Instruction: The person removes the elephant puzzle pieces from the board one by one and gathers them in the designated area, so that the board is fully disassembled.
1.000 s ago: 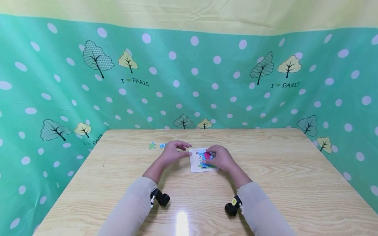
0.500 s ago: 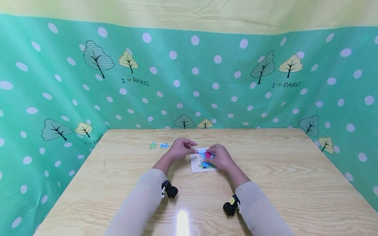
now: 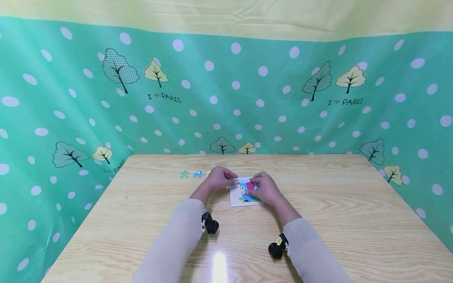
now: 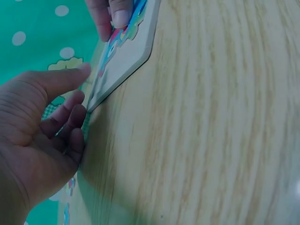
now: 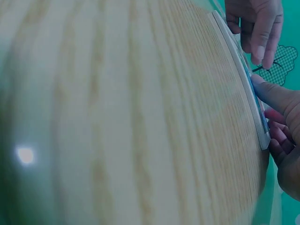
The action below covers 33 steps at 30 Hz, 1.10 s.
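Observation:
A small white puzzle board (image 3: 234,199) lies on the wooden table in the head view. On it are jigsaw pieces (image 3: 243,188) picturing a blue character with a red-pink round shape and green below. My right hand (image 3: 266,189) is over the board's right part; its thumb and a finger hold a blue jigsaw piece against the board, mostly hidden by the hand. At the board's upper left, my left hand (image 3: 220,179) has its thumb stretched out beside loosely bent fingers. Nothing shows between them in the left wrist view (image 4: 51,117).
Left of the board lie a green loose piece (image 3: 185,174) and a blue-and-white one (image 3: 198,174). A yellowish piece (image 3: 209,173) is partly hidden behind the left hand. A green dotted curtain (image 3: 226,94) hangs behind the table (image 3: 339,212).
My left hand has moved rightward to the board's upper left edge, uncovering more of the loose pieces. The right hand stays in nearly the same place on the puzzle.

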{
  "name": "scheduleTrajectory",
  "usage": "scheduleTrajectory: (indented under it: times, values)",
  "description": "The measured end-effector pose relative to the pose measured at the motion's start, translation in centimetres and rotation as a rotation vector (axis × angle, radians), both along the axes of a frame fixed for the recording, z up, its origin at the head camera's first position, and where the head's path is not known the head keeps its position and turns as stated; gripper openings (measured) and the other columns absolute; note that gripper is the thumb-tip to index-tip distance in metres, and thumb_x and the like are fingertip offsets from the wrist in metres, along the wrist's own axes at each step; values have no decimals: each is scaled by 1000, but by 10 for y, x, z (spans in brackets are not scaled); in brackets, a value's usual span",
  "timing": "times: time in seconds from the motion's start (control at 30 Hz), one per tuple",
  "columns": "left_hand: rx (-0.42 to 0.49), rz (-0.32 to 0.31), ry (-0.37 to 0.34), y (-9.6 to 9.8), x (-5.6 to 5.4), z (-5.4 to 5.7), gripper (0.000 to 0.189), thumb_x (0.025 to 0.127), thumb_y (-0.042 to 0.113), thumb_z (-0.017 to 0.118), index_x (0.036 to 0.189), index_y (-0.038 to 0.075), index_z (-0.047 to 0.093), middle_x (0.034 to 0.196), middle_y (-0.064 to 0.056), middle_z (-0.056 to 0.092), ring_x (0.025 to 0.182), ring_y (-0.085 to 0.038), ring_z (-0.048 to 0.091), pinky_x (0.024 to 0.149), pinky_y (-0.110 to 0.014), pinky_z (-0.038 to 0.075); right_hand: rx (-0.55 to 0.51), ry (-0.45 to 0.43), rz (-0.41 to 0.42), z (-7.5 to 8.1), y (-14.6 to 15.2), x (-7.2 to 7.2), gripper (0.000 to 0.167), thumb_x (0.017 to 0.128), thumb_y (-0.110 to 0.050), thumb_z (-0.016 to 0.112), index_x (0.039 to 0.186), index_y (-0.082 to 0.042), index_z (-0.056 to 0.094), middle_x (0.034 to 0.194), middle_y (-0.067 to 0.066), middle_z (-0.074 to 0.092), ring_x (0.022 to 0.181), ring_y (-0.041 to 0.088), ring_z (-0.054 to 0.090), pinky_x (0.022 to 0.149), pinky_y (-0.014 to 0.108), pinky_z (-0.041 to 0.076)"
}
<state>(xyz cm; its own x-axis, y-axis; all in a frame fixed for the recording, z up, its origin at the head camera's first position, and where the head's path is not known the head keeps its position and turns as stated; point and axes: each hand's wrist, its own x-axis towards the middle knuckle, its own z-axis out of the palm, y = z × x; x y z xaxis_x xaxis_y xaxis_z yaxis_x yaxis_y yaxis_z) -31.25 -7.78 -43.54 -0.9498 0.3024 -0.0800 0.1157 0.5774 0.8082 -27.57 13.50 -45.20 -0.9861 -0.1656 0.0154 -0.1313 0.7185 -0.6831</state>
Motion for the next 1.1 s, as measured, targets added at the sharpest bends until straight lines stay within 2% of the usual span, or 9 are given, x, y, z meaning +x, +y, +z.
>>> scheduleTrajectory:
  times: [0.2,0.47,0.63,0.9,1.1]
  values:
    - [-95,-10,11,5,0,-2,17,89,16,83,106,13,82,102,0,75,91,-15,62,83,-32,53,-12,-14,-13,0,-1,0,54,88,-22,86,131,4,68,137,14,55,130,36,52,113,49,42]
    - [-158,-56,40,8,1,-4,11,92,14,80,102,12,82,101,-2,77,103,-21,67,98,-39,53,-34,-25,-21,-3,-1,1,53,88,-20,86,130,5,68,136,15,54,130,36,51,113,49,42]
    - [-153,-47,55,12,3,-5,8,92,13,80,99,11,82,99,-3,77,105,-23,68,101,-40,52,-44,-11,-14,-4,0,2,51,89,-18,85,129,7,67,135,15,55,128,36,52,112,49,43]
    - [-111,-21,51,14,5,-6,6,92,11,79,96,8,80,92,-2,73,93,-19,65,92,-38,54,-47,-10,-17,-3,0,2,52,88,-17,85,130,7,67,134,15,55,128,35,51,112,49,43]
    - [-71,-12,53,13,3,-7,4,93,11,78,97,9,79,92,-1,72,91,-18,63,92,-38,54,-39,-12,-24,-1,-2,1,52,88,-17,86,130,7,67,135,16,54,130,36,50,113,49,41]
